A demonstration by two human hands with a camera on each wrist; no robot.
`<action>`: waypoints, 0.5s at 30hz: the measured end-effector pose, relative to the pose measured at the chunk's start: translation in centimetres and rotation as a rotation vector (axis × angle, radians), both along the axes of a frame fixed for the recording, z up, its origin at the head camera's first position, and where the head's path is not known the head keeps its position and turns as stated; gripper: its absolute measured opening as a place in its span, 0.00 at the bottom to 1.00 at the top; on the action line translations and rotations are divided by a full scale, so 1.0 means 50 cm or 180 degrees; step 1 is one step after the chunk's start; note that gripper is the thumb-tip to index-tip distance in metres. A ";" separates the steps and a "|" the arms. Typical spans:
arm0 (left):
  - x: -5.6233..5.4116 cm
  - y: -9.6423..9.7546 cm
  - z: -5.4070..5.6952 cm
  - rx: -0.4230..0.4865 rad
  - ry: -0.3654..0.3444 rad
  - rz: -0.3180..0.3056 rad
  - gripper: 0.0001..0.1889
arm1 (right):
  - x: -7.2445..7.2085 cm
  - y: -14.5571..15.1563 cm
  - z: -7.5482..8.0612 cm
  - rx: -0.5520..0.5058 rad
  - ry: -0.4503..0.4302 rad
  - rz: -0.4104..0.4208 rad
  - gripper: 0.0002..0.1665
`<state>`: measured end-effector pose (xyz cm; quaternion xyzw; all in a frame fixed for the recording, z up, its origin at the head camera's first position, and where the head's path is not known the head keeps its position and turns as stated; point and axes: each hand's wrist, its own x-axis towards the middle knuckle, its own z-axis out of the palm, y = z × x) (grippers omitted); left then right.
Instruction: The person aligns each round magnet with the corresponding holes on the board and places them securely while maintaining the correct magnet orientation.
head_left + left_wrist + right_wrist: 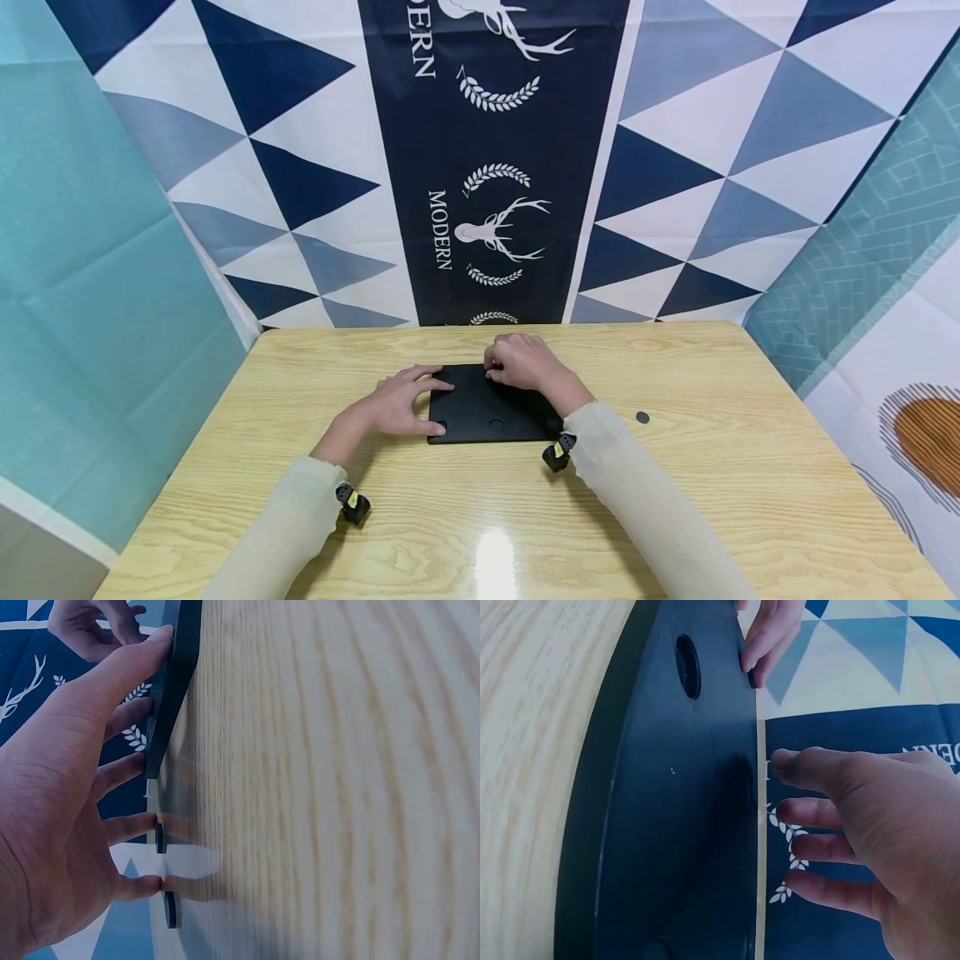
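Observation:
A flat black rectangular board (495, 404) with round recesses near its edge lies on the table. My left hand (393, 406) spreads over its left end, thumb and forward fingertips touching the board. In the left wrist view, the ring and little fingers of that hand (67, 780) reach down at two small dark discs (171, 910) on the table beside the board. My right hand (521, 362) is over the board's far edge. In the right wrist view, this hand (885, 825) has its thumb and fingers apart, with nothing between them. One recess (688, 666) shows plainly there.
A loose dark disc (642, 417) lies on the wooden table (420, 517) to the right of the board. Behind the table's far edge hangs a patterned cloth (495, 150), with a teal cloth (97, 250) on the left. Each wrist carries a small black camera (557, 454).

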<state>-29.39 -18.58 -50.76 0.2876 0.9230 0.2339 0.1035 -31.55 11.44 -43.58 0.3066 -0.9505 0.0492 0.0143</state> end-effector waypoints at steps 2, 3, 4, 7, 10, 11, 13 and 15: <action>-0.001 0.000 0.000 -0.0025 0.0017 -0.0014 0.44 | 0.000 0.002 0.001 0.0000 0.0012 0.0005 0.04; -0.002 -0.001 -0.001 -0.0028 0.0025 -0.0018 0.44 | 0.001 0.003 0.001 -0.0002 0.0018 0.0007 0.04; -0.003 -0.001 -0.002 -0.0030 0.0034 -0.0021 0.44 | 0.001 0.004 0.001 -0.0008 0.0023 0.0011 0.04; -0.001 -0.001 -0.001 -0.0003 0.0019 -0.0013 0.44 | 0.002 0.008 -0.001 -0.0017 0.0047 0.0017 0.04; 0.011 0.004 0.015 0.0022 -0.0011 -0.0014 0.44 | 0.005 0.012 -0.004 -0.0022 0.0054 0.0014 0.04; 0.017 0.007 0.024 0.0021 -0.0026 -0.0025 0.43 | 0.006 0.013 -0.004 -0.0022 0.0055 0.0014 0.04; 0.023 0.010 0.035 -0.0003 0.0008 -0.0063 0.42 | 0.008 0.015 -0.005 -0.0023 0.0066 0.0016 0.05; 0.032 0.014 0.049 -0.0026 0.0011 -0.0096 0.42 | 0.011 0.018 -0.006 -0.0030 0.0086 0.0030 0.05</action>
